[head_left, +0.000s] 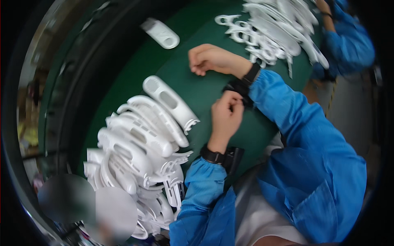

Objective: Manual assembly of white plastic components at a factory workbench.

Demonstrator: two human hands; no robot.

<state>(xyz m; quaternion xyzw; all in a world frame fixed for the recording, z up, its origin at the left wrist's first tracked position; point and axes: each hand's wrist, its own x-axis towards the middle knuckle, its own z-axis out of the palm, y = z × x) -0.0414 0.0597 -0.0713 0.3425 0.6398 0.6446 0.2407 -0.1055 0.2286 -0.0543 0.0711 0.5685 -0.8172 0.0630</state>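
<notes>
My left hand [227, 117] is raised over the green table, its fingers curled together. Its fingertips meet the edge of a black device [238, 88] strapped at my right wrist; what they pinch, if anything, is hidden. Farther away, my right hand [211, 59] hangs over the tabletop with its fingers folded in and nothing visible in them. Left of my hands lies a large heap of white curved plastic housings [135, 135]. One long white housing [168, 100] with an oval opening rests along the heap's right edge, nearest to my left hand.
A single white plastic piece [164, 35] lies apart at the far side of the green table [123, 69]. Another pile of white parts [273, 28], some with rings, is at the far right. Beside it is a co-worker's blue sleeve [351, 47]. A dark raised edge [82, 69] borders the table's left.
</notes>
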